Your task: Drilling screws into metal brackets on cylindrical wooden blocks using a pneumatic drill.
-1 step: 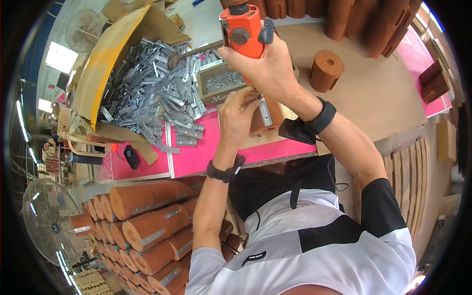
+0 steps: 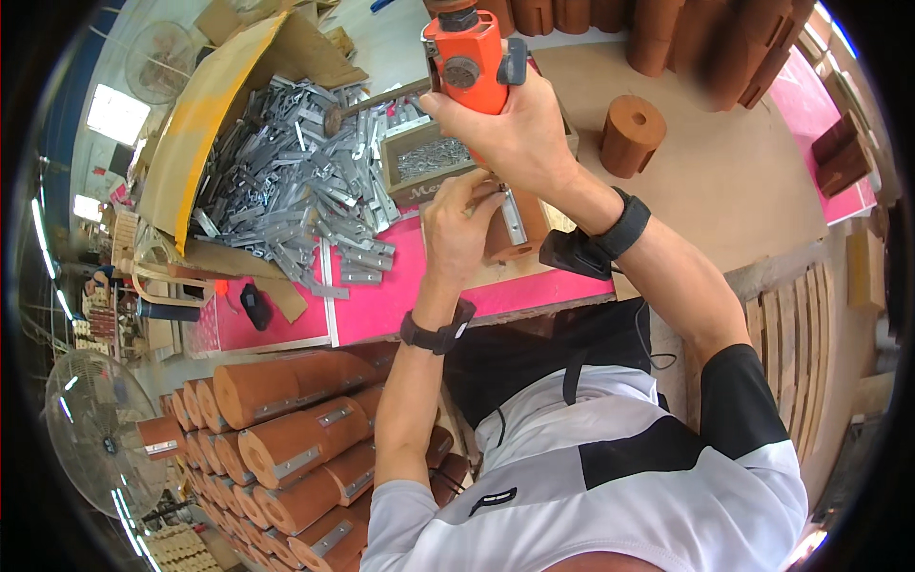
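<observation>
right hand (image 2: 519, 133) is wrapped tight round an orange power driver (image 2: 469, 59), held upright over the pink table (image 2: 381, 296). left hand (image 2: 462, 229) pinches a grey metal bracket (image 2: 512, 215) against a brown wooden cylinder (image 2: 510, 234) at the table's near edge. loose brackets (image 2: 286, 191) are heaped just left, beside a box of screws (image 2: 429, 157).

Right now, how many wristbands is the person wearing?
2: a black wristband on the left wrist, below the left hand, and a black wristband on the right wrist, behind the right hand gripping the orange power tool.
</observation>
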A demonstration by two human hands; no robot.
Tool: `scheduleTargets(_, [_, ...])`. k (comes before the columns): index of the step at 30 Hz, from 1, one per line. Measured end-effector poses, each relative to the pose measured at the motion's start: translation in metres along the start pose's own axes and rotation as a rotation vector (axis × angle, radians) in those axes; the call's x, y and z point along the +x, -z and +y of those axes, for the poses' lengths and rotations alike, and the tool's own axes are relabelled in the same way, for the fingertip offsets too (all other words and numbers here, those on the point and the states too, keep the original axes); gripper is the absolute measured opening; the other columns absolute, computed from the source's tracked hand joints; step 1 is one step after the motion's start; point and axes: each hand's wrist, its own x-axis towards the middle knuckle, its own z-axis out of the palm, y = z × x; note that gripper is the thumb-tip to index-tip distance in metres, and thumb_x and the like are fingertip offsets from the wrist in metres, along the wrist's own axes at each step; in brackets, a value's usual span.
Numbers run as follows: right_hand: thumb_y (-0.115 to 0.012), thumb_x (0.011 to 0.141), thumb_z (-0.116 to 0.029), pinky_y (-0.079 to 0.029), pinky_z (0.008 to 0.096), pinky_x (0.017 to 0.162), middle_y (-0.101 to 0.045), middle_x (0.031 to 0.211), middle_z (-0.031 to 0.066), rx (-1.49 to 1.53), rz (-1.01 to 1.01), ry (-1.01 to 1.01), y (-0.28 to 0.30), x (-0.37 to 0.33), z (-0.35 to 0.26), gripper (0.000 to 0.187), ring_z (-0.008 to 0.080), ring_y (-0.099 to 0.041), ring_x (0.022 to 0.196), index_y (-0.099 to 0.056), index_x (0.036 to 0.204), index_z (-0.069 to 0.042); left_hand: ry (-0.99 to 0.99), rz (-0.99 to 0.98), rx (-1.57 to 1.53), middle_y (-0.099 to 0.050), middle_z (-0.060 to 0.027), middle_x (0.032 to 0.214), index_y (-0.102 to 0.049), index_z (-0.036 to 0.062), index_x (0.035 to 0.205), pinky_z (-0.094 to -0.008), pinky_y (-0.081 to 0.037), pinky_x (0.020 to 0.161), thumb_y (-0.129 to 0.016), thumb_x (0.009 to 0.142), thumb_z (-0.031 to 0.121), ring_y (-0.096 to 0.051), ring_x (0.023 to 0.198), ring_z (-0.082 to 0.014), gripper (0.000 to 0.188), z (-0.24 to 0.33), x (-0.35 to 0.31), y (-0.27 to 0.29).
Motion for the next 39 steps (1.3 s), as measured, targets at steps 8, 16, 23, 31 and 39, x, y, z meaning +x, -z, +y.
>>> scheduleTargets(8, [-0.079,0.074,-0.025,-0.052,0.033,0.067,-0.067,0.078,0.012,-0.089,-0.006,0.083,0.002,0.002,0.008,0.044,0.0206,-0.065,0.068,-0.057,0.101,0.002,0.043,-0.012,0.018,-0.068,-0.0114,0.09,-0.068,0.0022,0.1,-0.0329,-0.054,0.072,-0.073,0.076,0.0,-0.07,0.082,-0.0222,0.025,0.003,0.004,-0.002])
scheduleTargets(16, [-0.079,0.073,-0.026,-0.053,0.0343,0.066,-0.066,0.076,0.0129,-0.116,0.01,0.086,0.001,0.002,0.007,0.045,0.0233,-0.066,0.068,-0.056,0.101,0.002,-0.004,-0.007,0.048,-0.067,-0.0113,0.089,-0.068,0.0027,0.099,-0.0335,-0.053,0.071,-0.073,0.075,0.001,-0.07,0.08,-0.0241,0.024,0.002,0.005,0.001])
scheduleTargets(23, [-0.079,0.074,-0.025,-0.053,0.035,0.065,-0.066,0.074,0.0126,-0.108,0.01,0.116,-0.001,0.0,0.013,0.044,0.0245,-0.066,0.066,-0.055,0.1,0.002,0.019,-0.007,0.031,-0.068,-0.0108,0.088,-0.068,0.0025,0.099,-0.034,-0.053,0.071,-0.071,0.077,0.002,-0.068,0.078,-0.0239,0.022,0.005,0.005,0.002])
scheduleTargets(31, [-0.076,0.075,-0.022,-0.052,0.035,0.067,-0.065,0.078,0.0119,-0.027,0.011,0.111,-0.006,-0.006,0.019,0.042,0.0241,-0.065,0.069,-0.055,0.104,0.0,0.1,-0.287,-0.001,-0.054,-0.0127,0.128,-0.054,0.0037,0.125,-0.0413,-0.037,0.105,-0.078,0.068,0.014,-0.044,0.125,-0.0316,0.063,0.011,0.002,0.011])
scheduleTargets(39, [-0.072,0.086,-0.01,-0.047,0.0199,0.062,-0.064,0.084,-0.0004,-0.033,-0.048,0.018,0.0,-0.01,0.01,0.022,0.0044,-0.055,0.071,-0.062,0.102,0.0,0.13,-0.273,-0.053,-0.053,-0.0124,0.129,-0.051,0.0053,0.129,-0.0418,-0.036,0.106,-0.078,0.067,0.012,-0.045,0.123,-0.0321,0.068,0.008,0.001,0.009])
